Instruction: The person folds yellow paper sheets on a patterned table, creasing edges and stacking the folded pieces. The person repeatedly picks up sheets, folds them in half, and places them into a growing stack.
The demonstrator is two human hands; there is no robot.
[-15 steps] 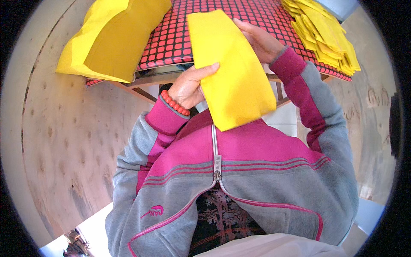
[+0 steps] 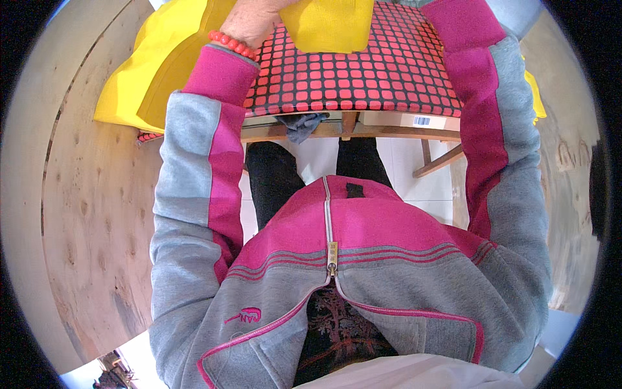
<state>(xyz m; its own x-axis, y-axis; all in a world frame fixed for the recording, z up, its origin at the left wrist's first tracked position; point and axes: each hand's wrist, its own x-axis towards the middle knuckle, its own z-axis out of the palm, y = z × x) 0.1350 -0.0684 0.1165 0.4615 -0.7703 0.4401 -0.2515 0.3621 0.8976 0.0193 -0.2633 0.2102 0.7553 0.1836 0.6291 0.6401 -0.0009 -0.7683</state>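
At the upper edge, my left hand [image 2: 249, 19], with a red bead bracelet [image 2: 232, 44] at its wrist, grips the side of a yellow fabric piece [image 2: 334, 27]; most of its fingers are cut off by the frame. The piece lies over a table covered in red-and-black checked cloth [image 2: 353, 81], and its far part is out of sight. Only the sleeve [image 2: 470, 39] of my right arm shows, stretched toward the far side; the hand itself is beyond the frame. Left of my left wrist, a larger bent mass of yellow fabric [image 2: 152, 71] hangs over the table's edge.
Beyond my right sleeve, some yellow fabric [image 2: 533, 91] peeks out, mostly hidden. Under the tabletop are a dark grey rag [image 2: 301, 125], a wooden rail [image 2: 414, 134] and a white box with a barcode [image 2: 402, 121]. Pale wooden boards [image 2: 116, 214] flank me on the left.
Both arms have stretched away from me toward the far side. The yellow piece went from before my chest onto the table's far part. My right hand has left the frame.
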